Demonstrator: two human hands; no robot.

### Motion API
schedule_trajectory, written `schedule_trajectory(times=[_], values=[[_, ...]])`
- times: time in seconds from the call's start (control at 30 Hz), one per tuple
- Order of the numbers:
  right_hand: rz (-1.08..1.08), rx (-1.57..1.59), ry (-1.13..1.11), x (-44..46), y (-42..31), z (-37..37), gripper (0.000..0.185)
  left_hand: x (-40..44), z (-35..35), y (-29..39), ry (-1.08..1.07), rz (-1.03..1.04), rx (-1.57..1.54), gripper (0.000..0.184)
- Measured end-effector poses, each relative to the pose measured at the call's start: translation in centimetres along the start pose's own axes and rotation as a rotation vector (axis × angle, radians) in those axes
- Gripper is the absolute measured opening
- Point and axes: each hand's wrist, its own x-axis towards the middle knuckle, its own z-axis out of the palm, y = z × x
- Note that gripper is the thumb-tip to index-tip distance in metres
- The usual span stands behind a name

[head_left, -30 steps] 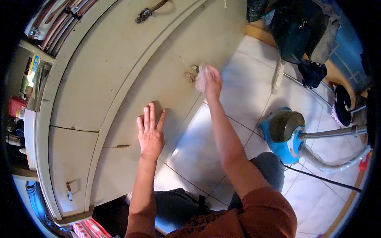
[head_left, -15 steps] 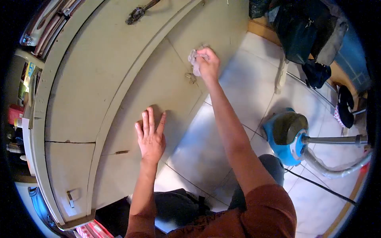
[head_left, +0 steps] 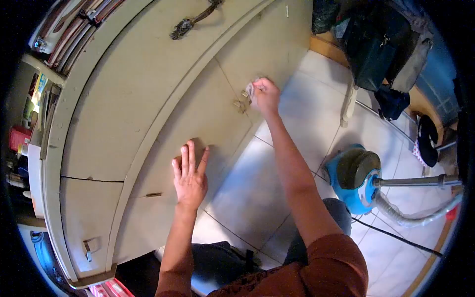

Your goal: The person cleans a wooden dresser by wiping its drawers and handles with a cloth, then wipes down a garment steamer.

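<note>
My right hand (head_left: pixel 267 100) is closed around a crumpled pale cloth (head_left: pixel 251 89) and presses it against the front of a cream-coloured cabinet (head_left: pixel 198 109). Right beside the cloth are two small door knobs (head_left: pixel 239 104), near the seam between the doors. Lower on the same front, my left hand (head_left: pixel 190 182) rests flat with its fingers spread, holding nothing. A small hinge-like metal piece (head_left: pixel 154 194) sits on the panel to its left. The side of the cloth under my fingers is hidden.
An ornate dark handle (head_left: pixel 195 21) juts from the upper panel, and a small metal handle (head_left: pixel 87 251) from the lower left one. Books (head_left: pixel 74 39) fill a shelf at left. On the tiled floor (head_left: pixel 247 183) stands a blue vacuum cleaner (head_left: pixel 354 171) with hose and black cord (head_left: pixel 396 236). Bags (head_left: pixel 371 49) hang behind.
My right hand and the cloth have shifted slightly down and right on the panel, uncovering the second knob. My left hand keeps its place on the cabinet. The view has moved a little.
</note>
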Motion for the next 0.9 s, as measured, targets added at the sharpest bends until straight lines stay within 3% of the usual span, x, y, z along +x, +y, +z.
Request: schedule_trajectory(times=[0.07,0.13,0.23,0.27,0.37,0.4,0.43,0.5,0.57,0.63,0.7,0.77,0.87,0.9], values=[[0.186,0.084,0.002,-0.1,-1.2,0.5,0.007,0.2,0.3,-0.1,0.018,-0.001,0.014,0.076],[-0.28,-0.154,-0.007,-0.5,-4.3,1.7,0.005,-0.3,0.3,0.1,0.001,0.0,0.024,0.077],[-0.392,-0.093,0.076,0.5,-0.9,1.9,0.005,0.3,-0.2,-0.1,0.004,-0.006,0.013,0.076],[-0.049,0.089,0.019,0.8,0.6,1.5,0.007,0.3,0.0,-0.1,0.009,0.001,0.015,0.076],[0.008,0.059,0.01,1.0,2.0,1.3,0.009,0.0,0.0,0.0,0.019,0.003,0.01,0.077],[0.013,0.111,-0.006,-0.2,-3.3,1.4,0.011,-0.1,0.1,0.0,0.018,0.005,0.003,0.077],[0.023,0.113,-0.004,-0.3,-3.3,1.8,0.011,-0.2,0.1,0.1,0.009,0.008,0.006,0.077],[-0.13,0.299,-0.04,0.1,-2.9,2.6,0.012,0.0,0.1,0.0,0.004,0.0,0.026,0.078],[-0.097,0.213,0.033,0.2,-1.8,1.2,0.014,-0.1,-0.1,0.1,0.003,-0.004,0.007,0.078],[0.205,-0.083,0.035,0.3,-1.5,0.0,0.013,0.1,-0.1,0.1,0.025,-0.009,-0.009,0.078],[0.123,-0.02,0.073,-0.4,-2.4,1.7,0.01,0.0,0.6,-0.1,0.032,0.011,0.013,0.078],[-0.201,0.073,0.112,-0.8,-4.3,2.8,0.009,0.0,0.3,-0.1,0.018,0.009,0.02,0.078],[-0.085,0.163,0.118,0.7,2.5,2.6,0.009,-0.1,0.0,0.0,0.007,0.003,0.009,0.078],[-0.022,0.169,0.163,1.2,1.8,2.4,0.009,0.0,0.0,0.1,0.017,-0.002,-0.002,0.078]])
